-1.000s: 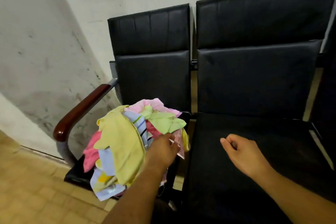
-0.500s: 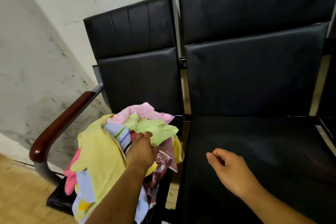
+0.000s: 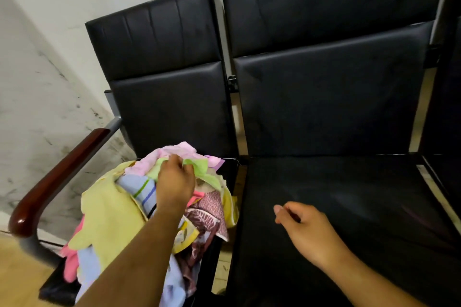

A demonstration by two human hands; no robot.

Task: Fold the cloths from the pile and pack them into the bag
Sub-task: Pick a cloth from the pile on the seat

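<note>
Left grip [image 3: 174,182] is closed on the green cloth [image 3: 199,169] atop the pile [image 3: 107,212] heaped beneath it on the seat [image 3: 56,288] (bag not in view), right grip [image 3: 301,227] loosely curled, empty; probable risk: a lift drags tangled neighbours over the seat's front edge.

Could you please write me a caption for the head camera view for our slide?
Left hand grips a green cloth atop the pile on a black chair; right hand hovers loosely curled.
</note>
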